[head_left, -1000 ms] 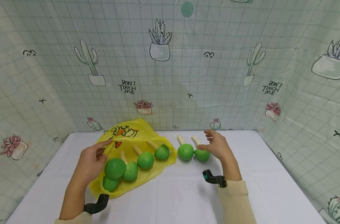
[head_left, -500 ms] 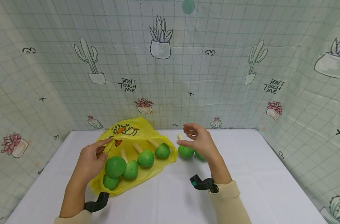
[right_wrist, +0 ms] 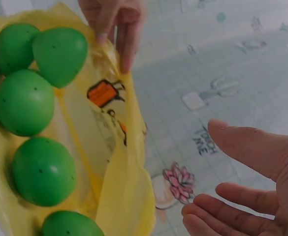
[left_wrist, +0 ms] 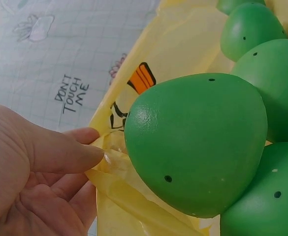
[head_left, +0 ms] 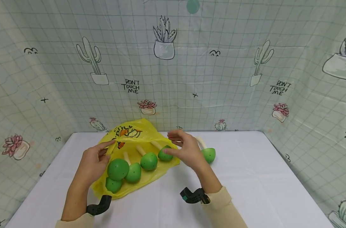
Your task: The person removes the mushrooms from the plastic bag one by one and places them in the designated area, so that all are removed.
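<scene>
In the head view a yellow plastic bag (head_left: 157, 177) lies on the table with its mouth raised. Several toy mushrooms with dotted green caps and cream stems sit inside, among them a front mushroom (left_wrist: 198, 142) close to my left hand. The left hand (head_left: 91, 164) pinches the bag's rim between thumb and fingers. Over the bag's right edge, my right hand (head_left: 187, 152) holds nothing; its thumb stands apart from the fingers, as the right wrist view confirms. Just right of that hand lies a loose mushroom (head_left: 208, 155), its stem partly covered. A second loose one is hidden behind the hand.
A white cloth covers the table (head_left: 247, 177). Behind it and at both sides hang patterned curtains (head_left: 173, 79) printed with cactus drawings. Each wrist wears a black camera mount, such as the right mount (head_left: 193, 195).
My right hand has moved left, from above the loose mushrooms to the bag's right edge, uncovering the rightmost mushroom. The left hand keeps its pinch on the bag.
</scene>
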`<state>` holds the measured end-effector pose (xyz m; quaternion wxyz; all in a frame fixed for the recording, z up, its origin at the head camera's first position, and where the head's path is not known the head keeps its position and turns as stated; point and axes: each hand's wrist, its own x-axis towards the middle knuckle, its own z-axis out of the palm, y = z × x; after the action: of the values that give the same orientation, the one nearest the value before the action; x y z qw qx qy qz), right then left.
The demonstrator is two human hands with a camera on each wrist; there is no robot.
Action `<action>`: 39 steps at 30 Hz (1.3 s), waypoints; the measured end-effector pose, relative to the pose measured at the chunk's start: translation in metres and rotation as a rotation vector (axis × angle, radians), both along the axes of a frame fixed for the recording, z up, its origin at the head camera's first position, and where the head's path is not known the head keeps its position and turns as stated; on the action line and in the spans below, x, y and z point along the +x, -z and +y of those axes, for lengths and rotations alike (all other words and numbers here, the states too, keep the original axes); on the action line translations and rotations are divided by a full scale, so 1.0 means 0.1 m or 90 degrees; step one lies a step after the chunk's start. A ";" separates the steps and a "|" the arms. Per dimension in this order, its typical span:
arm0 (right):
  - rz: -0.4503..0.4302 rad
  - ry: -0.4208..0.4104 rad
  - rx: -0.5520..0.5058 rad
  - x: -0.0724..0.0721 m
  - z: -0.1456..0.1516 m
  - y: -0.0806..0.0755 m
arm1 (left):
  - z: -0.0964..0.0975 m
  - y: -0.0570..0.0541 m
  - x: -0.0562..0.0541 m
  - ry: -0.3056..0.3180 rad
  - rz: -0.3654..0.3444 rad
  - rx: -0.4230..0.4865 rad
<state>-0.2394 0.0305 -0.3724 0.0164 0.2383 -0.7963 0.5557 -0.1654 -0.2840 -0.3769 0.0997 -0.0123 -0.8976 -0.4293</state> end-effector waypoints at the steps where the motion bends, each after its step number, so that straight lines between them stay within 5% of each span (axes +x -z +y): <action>1: 0.000 -0.006 -0.002 0.01 -0.04 0.01 | 0.00 0.00 0.00 0.000 0.000 0.000; 21: 0.004 -0.119 0.027 0.21 -0.73 0.18 | 0.00 -0.03 -0.08 0.004 0.000 0.005; 39: 0.046 -0.123 0.154 0.21 -1.31 0.48 | -0.03 0.01 -0.04 0.007 0.001 0.021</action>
<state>-0.2180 -0.1007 -0.4209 -0.0370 0.3338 -0.8297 0.4458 -0.1690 -0.2866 -0.3782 0.0979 -0.0162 -0.8904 -0.4443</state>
